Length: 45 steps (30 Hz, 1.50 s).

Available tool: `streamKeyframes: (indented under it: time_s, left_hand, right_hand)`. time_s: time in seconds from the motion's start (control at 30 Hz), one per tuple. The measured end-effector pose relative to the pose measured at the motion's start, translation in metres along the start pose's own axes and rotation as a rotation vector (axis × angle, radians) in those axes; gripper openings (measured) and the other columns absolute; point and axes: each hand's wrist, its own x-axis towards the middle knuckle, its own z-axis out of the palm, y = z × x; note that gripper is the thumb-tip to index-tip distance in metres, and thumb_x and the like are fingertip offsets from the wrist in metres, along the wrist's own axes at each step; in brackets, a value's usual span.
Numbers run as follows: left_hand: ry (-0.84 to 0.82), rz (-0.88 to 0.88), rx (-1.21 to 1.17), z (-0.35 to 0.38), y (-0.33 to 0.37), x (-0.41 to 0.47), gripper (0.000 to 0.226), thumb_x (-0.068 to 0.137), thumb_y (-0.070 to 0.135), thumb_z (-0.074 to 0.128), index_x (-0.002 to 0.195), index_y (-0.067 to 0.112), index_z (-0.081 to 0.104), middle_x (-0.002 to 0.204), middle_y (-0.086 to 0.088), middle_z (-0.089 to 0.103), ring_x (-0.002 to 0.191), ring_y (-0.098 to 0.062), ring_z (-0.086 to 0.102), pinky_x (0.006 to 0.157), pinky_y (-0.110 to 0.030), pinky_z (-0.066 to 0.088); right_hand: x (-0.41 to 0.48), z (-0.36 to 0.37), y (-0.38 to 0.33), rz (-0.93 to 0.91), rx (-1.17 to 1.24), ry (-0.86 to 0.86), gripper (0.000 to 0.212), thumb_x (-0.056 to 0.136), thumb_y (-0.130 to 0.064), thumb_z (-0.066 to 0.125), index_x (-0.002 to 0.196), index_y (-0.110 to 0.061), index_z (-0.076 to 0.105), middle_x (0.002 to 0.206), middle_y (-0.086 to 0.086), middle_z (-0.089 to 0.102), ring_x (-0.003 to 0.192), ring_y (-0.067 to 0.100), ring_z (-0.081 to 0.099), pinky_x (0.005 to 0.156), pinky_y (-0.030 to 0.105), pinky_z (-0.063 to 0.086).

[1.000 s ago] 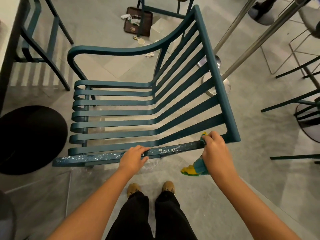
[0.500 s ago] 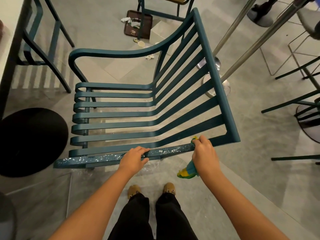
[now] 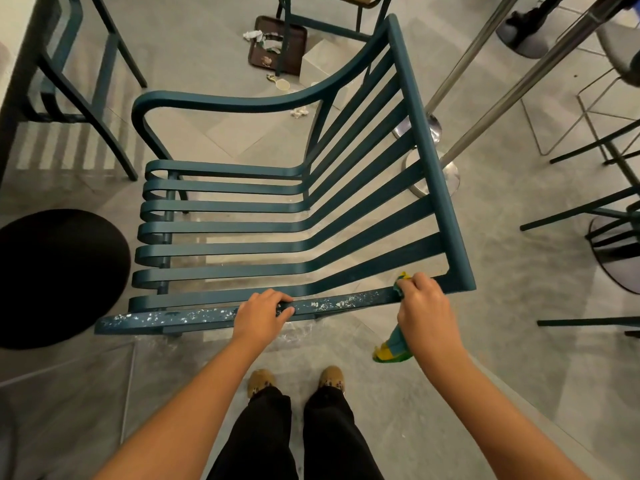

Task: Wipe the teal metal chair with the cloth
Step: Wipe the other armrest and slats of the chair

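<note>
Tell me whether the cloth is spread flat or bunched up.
Bunched up. The right hand grips the cloth in a fist on the near armrest; one tip shows above the fingers, the rest hangs below.

Most of the cloth is hidden inside the closed right hand; only a yellow-green tip above the knuckles and a tail below the wrist show. The left hand covers part of the speckled near armrest, and its fingertips curl out of sight over the rail. The teal chair's legs are largely hidden under the slats. The litter on the brown tray is too small to identify, perhaps crumpled paper.
</note>
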Motion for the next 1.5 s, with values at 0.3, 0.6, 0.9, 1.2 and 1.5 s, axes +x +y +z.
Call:
streamKeyframes:
  time_s: [0.3,0.6,0.9,1.2,1.5]
  left_hand:
    - [0.024,-0.011,-0.003,0.002,-0.001,0.001,0.030,0.087,0.036,0.057,0.116,0.026,0.057,0.121,0.008,0.059,0.113,-0.017,0.050,0.098,-0.035,0.036]
    - [0.023,-0.021,-0.007,0.001,0.000,0.001,0.032,0.087,0.037,0.057,0.116,0.026,0.056,0.121,0.007,0.058,0.114,-0.017,0.049,0.099,-0.034,0.034]
    - [0.044,0.058,0.079,-0.001,-0.011,-0.005,0.036,0.090,0.034,0.053,0.123,0.022,0.053,0.123,0.005,0.055,0.112,-0.016,0.050,0.095,-0.030,0.038]
    - [0.058,0.021,0.063,-0.002,-0.020,-0.005,0.033,0.089,0.033,0.055,0.120,0.022,0.055,0.119,0.005,0.057,0.111,-0.016,0.050,0.092,-0.031,0.043]
    - [0.045,-0.020,0.025,-0.003,-0.017,-0.004,0.031,0.088,0.031,0.058,0.118,0.023,0.057,0.120,0.006,0.058,0.113,-0.016,0.049,0.093,-0.034,0.045]
  right_hand:
    - [0.001,-0.007,0.005,-0.009,0.032,0.025,0.029,0.088,0.003,0.049,0.115,0.004,0.058,0.100,0.017,0.055,0.089,0.030,0.052,0.072,0.037,0.047]
    - [0.002,0.001,0.000,-0.015,-0.049,-0.016,0.029,0.087,0.002,0.051,0.116,0.005,0.056,0.104,0.017,0.053,0.093,0.029,0.049,0.077,0.038,0.048]
    - [-0.001,0.026,0.001,-0.063,0.012,0.046,0.031,0.072,0.012,0.066,0.102,0.007,0.063,0.089,0.017,0.057,0.075,0.030,0.057,0.057,0.036,0.052]
    - [-0.005,0.023,0.007,-0.002,0.008,0.149,0.028,0.061,0.020,0.069,0.087,0.010,0.065,0.079,0.020,0.059,0.065,0.033,0.057,0.049,0.035,0.051]
    - [0.006,0.022,-0.016,0.051,0.022,-0.068,0.026,0.089,0.002,0.044,0.112,0.000,0.056,0.109,0.013,0.049,0.101,0.028,0.048,0.075,0.035,0.045]
